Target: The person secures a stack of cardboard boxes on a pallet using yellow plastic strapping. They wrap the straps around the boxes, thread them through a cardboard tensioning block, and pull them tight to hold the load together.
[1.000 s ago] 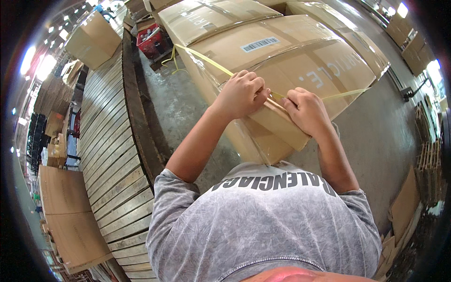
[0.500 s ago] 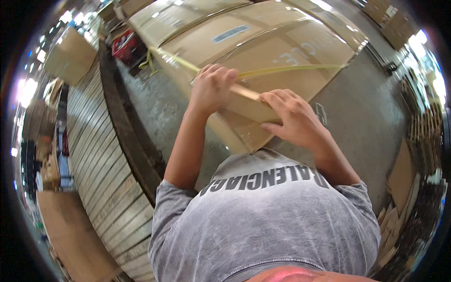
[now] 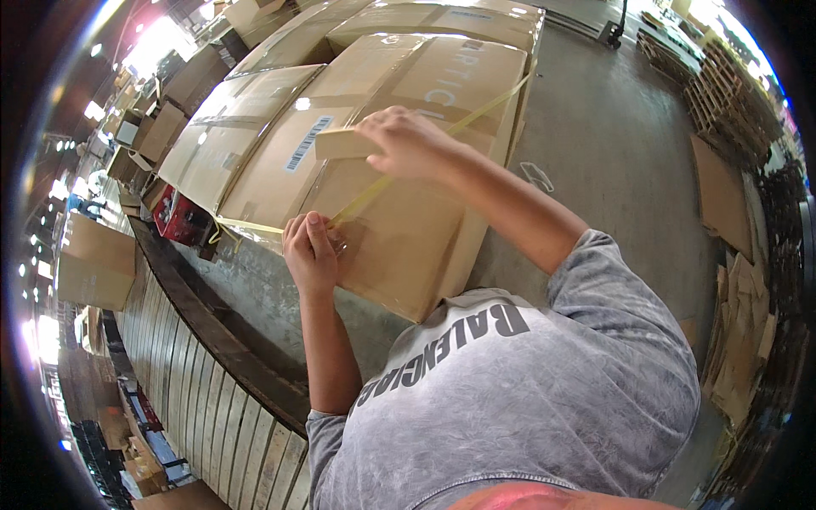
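Note:
A large cardboard box (image 3: 399, 246), wrapped in clear film, fills the space before me. A yellow strap (image 3: 374, 194) runs slantwise over its top and on to the left. My left hand (image 3: 311, 255) is closed on the strap at the box's left edge, thumb up; loose clear film shows beside its fingers. Over the box top, my right hand (image 3: 408, 143) grips a short piece of cardboard (image 3: 342, 144), whose free end points left. The piece lies close to a printed label (image 3: 308, 143); whether it touches the box I cannot tell.
More wrapped boxes (image 3: 246, 110) adjoin at the far left. A slatted wooden conveyor (image 3: 195, 374) curves along my left, with a carton (image 3: 93, 259) on it. Stacked pallets (image 3: 731, 102) and flattened cardboard (image 3: 722, 195) stand at the right. A wire loop (image 3: 537, 177) lies on the floor.
My hands have moved apart. The right now holds the cardboard piece alone, farther left over the box; the left has come down to the strap at the edge. My view has turned.

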`<state>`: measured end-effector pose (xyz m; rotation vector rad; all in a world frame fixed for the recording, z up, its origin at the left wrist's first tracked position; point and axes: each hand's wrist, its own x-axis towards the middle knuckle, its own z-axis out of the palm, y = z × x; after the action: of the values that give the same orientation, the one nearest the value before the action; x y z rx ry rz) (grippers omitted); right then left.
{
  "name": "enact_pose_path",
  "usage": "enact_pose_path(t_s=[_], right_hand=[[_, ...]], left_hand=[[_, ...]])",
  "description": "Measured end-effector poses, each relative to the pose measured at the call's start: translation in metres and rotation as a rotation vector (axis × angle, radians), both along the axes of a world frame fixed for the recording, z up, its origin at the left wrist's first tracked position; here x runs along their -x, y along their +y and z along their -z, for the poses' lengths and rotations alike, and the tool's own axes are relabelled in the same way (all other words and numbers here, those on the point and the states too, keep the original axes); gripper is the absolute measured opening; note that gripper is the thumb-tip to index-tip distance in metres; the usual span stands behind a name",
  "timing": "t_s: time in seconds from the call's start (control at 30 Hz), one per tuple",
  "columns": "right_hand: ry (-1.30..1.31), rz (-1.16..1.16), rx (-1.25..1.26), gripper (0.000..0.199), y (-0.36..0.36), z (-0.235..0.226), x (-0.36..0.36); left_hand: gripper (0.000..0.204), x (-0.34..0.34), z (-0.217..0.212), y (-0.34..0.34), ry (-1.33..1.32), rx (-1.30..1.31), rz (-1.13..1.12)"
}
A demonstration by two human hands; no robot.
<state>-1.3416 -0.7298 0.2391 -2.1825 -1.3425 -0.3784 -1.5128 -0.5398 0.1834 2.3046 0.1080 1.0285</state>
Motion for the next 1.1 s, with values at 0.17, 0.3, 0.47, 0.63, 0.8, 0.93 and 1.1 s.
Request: enact_pose_path(t_s=[0.17, 0.3, 0.47, 0.63, 0.8, 0.93, 1.1], right_hand=[[-0.076, -0.132, 0.253, 0.045, 0.018, 0.02, 0.041], [-0.123, -0.127, 0.096, 0.036, 0.003, 0.025, 0.055], [-0.005, -0.166, 0.104, 0.03, -0.009, 0.023, 0.07], [0.048, -0.192, 0.084, 0.028, -0.009, 0.021, 0.075], [0.06, -0.194, 0.07, 0.028, -0.011, 0.017, 0.085], [0.104, -0.169, 0.103, 0.025, -0.006, 0.012, 0.085], [0.028, -0.066, -0.009, 0.024, 0.0, 0.022, 0.084]], left_hand=[[0.038, 0.011, 0.001, 0.006, 0.054, -0.047, -0.072], [0.038, 0.004, -0.009, 0.001, 0.069, -0.17, -0.072], [0.04, 0.009, -0.01, -0.01, 0.028, -0.149, -0.063], [0.037, 0.014, -0.005, -0.015, -0.029, -0.16, -0.131], [0.035, 0.017, 0.004, -0.013, -0.076, -0.182, -0.134], [0.031, 0.019, 0.005, -0.013, -0.105, -0.131, -0.128], [0.03, 0.02, -0.002, -0.01, -0.096, -0.068, -0.088]])
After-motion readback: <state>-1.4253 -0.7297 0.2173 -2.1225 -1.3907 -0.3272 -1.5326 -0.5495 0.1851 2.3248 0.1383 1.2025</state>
